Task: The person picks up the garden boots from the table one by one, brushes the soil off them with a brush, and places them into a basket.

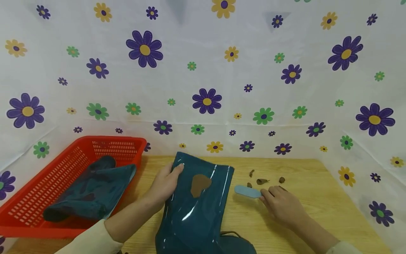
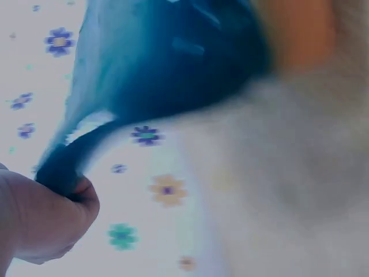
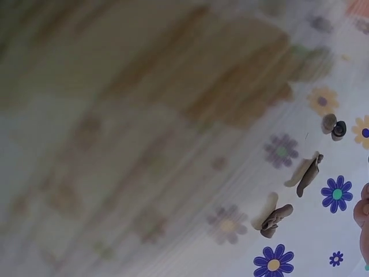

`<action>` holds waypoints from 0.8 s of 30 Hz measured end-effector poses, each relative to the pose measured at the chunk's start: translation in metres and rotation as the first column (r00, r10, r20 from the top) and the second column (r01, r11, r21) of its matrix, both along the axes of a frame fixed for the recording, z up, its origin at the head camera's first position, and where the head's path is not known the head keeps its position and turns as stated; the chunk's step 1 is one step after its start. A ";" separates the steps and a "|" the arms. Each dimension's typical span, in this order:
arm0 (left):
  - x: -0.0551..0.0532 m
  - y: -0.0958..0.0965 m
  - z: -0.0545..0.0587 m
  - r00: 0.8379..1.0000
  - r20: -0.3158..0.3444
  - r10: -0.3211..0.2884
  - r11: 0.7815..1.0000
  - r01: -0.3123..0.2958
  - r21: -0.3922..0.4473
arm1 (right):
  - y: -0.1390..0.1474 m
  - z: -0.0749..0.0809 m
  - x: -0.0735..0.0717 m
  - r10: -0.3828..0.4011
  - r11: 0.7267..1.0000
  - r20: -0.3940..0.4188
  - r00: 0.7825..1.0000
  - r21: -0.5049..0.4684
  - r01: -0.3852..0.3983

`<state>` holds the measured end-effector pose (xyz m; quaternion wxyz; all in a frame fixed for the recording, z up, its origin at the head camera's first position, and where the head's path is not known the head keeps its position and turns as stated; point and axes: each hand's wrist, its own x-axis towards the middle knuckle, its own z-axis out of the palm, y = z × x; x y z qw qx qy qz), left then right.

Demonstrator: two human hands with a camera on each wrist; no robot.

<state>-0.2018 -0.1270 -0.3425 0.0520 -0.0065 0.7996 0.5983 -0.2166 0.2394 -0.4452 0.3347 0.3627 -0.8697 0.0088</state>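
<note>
A glossy dark teal rubber boot (image 1: 203, 215) stands in front of me, its toe pointing right and partly cut off below. On its shaft is a brown mud-like patch (image 1: 200, 185). My left hand (image 1: 165, 185) grips the boot's top rim at the left side; in the left wrist view that hand (image 2: 49, 213) pinches the teal edge (image 2: 63, 167). To the right of the boot, my right hand (image 1: 280, 204) holds a light blue flat scraper with a rounded end (image 1: 247, 191), apart from the boot. In the right wrist view only the fingers (image 3: 364, 213) show at the edge.
At left a red perforated plastic basket (image 1: 141, 143) holds another teal boot (image 1: 95, 190) lying down. Several brown lumps (image 1: 262, 181) lie on the wooden table (image 1: 317, 201) beyond the scraper. A white flowered cloth (image 1: 177, 81) hangs behind and at the sides.
</note>
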 end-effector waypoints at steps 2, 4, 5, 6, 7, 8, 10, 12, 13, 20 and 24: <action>0.004 0.001 0.017 0.997 -0.069 -0.025 0.999 0.028 0.038 | 0.000 0.002 0.001 -0.013 1.000 0.007 1.000 0.005 0.013; 0.007 0.003 0.029 0.989 -0.138 -0.062 0.995 0.071 0.063 | 0.001 0.003 0.001 -0.019 1.000 0.007 1.000 0.006 0.019; 0.008 0.005 0.034 0.983 -0.169 -0.073 0.994 0.086 0.073 | 0.001 0.003 0.001 -0.020 1.000 0.005 1.000 0.004 0.020; 0.008 0.007 0.038 0.976 -0.204 -0.082 0.992 0.098 0.073 | 0.002 0.003 0.002 -0.019 1.000 0.003 1.000 0.001 0.019; 0.008 0.009 0.041 0.969 -0.232 -0.084 0.992 0.104 0.074 | 0.002 0.004 0.002 -0.016 1.000 0.000 1.000 -0.004 0.016; 0.007 0.011 0.044 0.961 -0.263 -0.084 0.992 0.105 0.068 | 0.002 0.003 0.002 -0.015 1.000 -0.004 1.000 -0.008 0.015; 0.004 0.015 0.048 0.945 -0.320 -0.073 0.993 0.100 0.070 | 0.002 0.004 0.002 -0.019 1.000 -0.010 1.000 -0.017 0.019; -0.001 0.018 0.052 0.925 -0.377 -0.050 0.994 0.084 0.075 | 0.002 0.004 0.002 -0.028 0.999 -0.011 1.000 -0.023 0.028; -0.003 0.020 0.054 0.914 -0.403 -0.043 0.993 0.083 0.082 | 0.002 0.004 0.002 -0.037 0.999 -0.010 0.999 -0.025 0.036; -0.014 0.020 0.053 0.757 -0.649 -0.081 0.974 0.199 0.110 | 0.003 0.003 0.002 -0.070 0.995 -0.060 0.996 -0.072 0.066; 0.000 0.008 0.032 0.637 -0.767 -0.079 0.950 0.281 0.136 | 0.005 0.002 -0.001 -0.072 0.994 -0.103 0.992 -0.091 0.063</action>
